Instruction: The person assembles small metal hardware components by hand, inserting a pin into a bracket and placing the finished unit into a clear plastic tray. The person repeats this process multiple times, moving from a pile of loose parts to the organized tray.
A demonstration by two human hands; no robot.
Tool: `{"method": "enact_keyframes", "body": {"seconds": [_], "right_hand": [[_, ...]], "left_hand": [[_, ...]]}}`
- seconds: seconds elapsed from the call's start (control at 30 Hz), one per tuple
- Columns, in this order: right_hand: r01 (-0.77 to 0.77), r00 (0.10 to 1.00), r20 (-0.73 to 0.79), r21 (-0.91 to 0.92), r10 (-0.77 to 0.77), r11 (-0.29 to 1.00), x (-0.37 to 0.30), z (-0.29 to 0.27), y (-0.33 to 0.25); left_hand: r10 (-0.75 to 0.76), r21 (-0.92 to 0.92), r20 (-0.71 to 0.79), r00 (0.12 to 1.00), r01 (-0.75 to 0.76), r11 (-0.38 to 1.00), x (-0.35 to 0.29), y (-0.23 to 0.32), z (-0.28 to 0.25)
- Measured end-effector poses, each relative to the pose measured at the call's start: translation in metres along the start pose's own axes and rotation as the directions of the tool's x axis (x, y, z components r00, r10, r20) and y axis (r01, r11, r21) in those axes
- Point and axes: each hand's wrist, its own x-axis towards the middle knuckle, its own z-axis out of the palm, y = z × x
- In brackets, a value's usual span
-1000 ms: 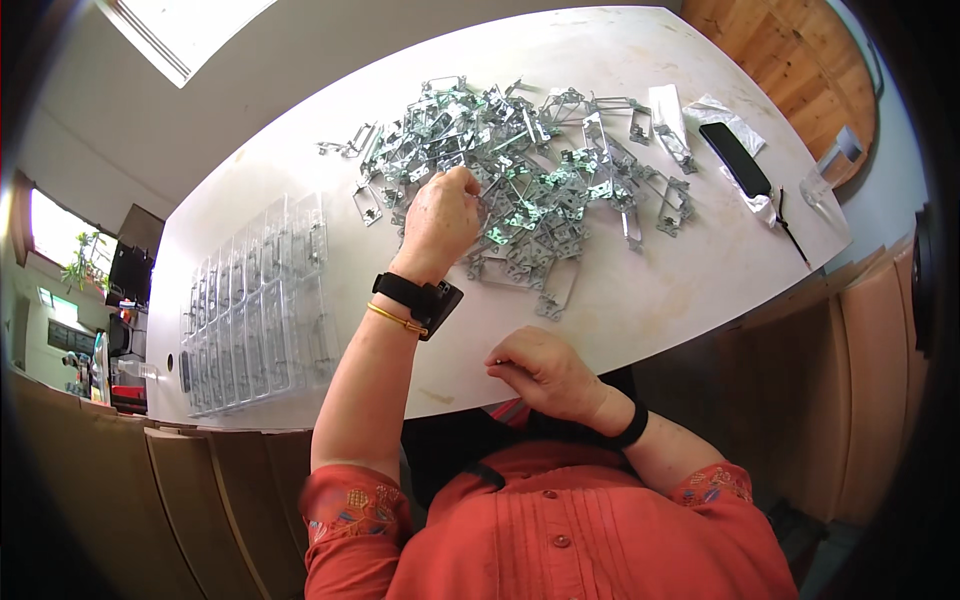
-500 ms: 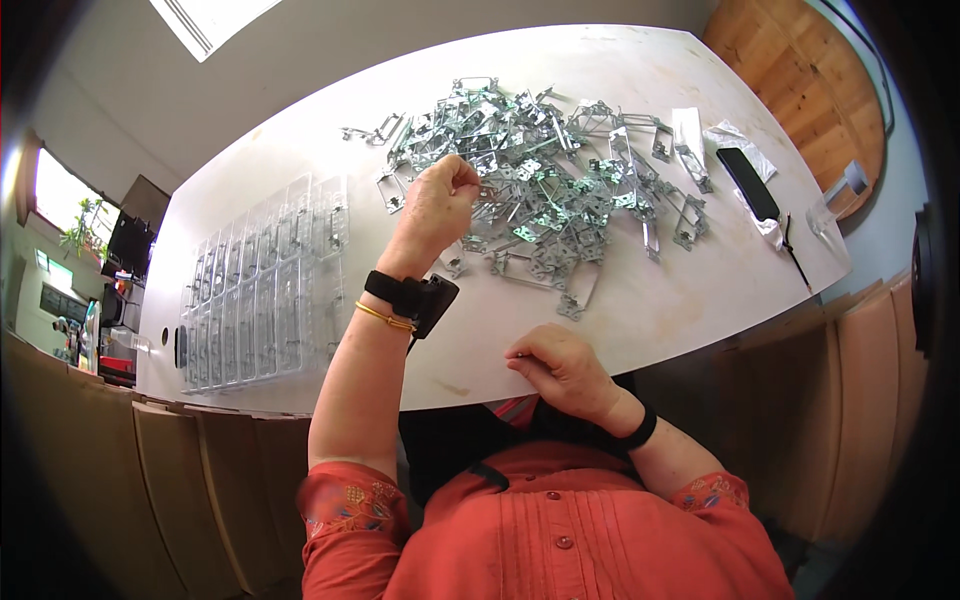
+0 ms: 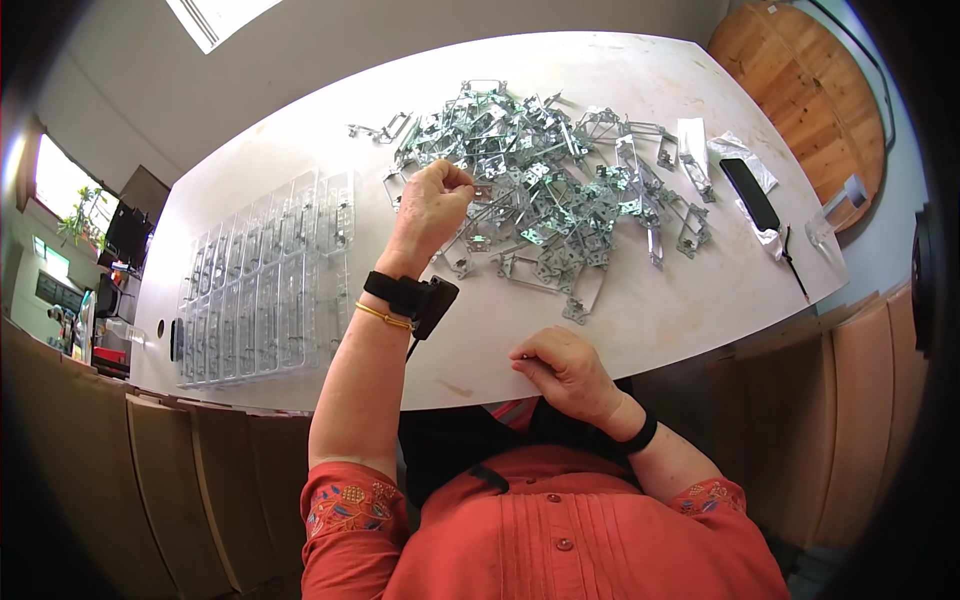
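Metal brackets lie heaped at the frame's upper centre, just beside the left hand, while the right hand is below centre, each grip curled, whether clamped on anything I cannot tell, and clear trays at left hold metal pieces in narrow compartments.

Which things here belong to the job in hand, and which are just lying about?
Likely the job:
heap of metal brackets, left hand at its near-left edge
compartmented clear packaging

Likely just lying about:
black phone
crumpled white wrapping
round wooden board
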Motion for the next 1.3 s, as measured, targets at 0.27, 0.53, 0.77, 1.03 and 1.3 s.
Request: {"method": "enact_keyframes", "body": {"seconds": [0.27, 0.53, 0.77, 1.03, 1.3], "right_hand": [[0.008, 1.000, -0.010, 0.018, -0.007, 1.000, 0.000, 0.001, 0.001], [0.008, 1.000, -0.005, 0.026, -0.008, 1.000, 0.000, 0.001, 0.001], [0.005, 1.000, -0.006, 0.019, -0.005, 1.000, 0.000, 0.001, 0.001], [0.004, 1.000, -0.007, 0.018, -0.003, 1.000, 0.000, 0.001, 0.002], [0.001, 1.000, -0.005, 0.022, -0.001, 1.000, -0.001, 0.000, 0.000]], "left_hand": [[0.029, 0.031, -0.049, 0.998, -0.027, 0.999, 0.004, -0.011, 0.003], [-0.134, -0.216, -0.012, 0.991, 0.128, 0.968, 0.003, -0.006, -0.001], [-0.210, -0.327, 0.019, 0.978, 0.204, 0.923, -0.003, 0.005, -0.005], [-0.249, -0.464, 0.048, 0.967, 0.243, 0.852, -0.007, 0.007, -0.006], [-0.264, -0.515, 0.090, 0.960, 0.272, 0.813, -0.008, 0.004, -0.011]]}}
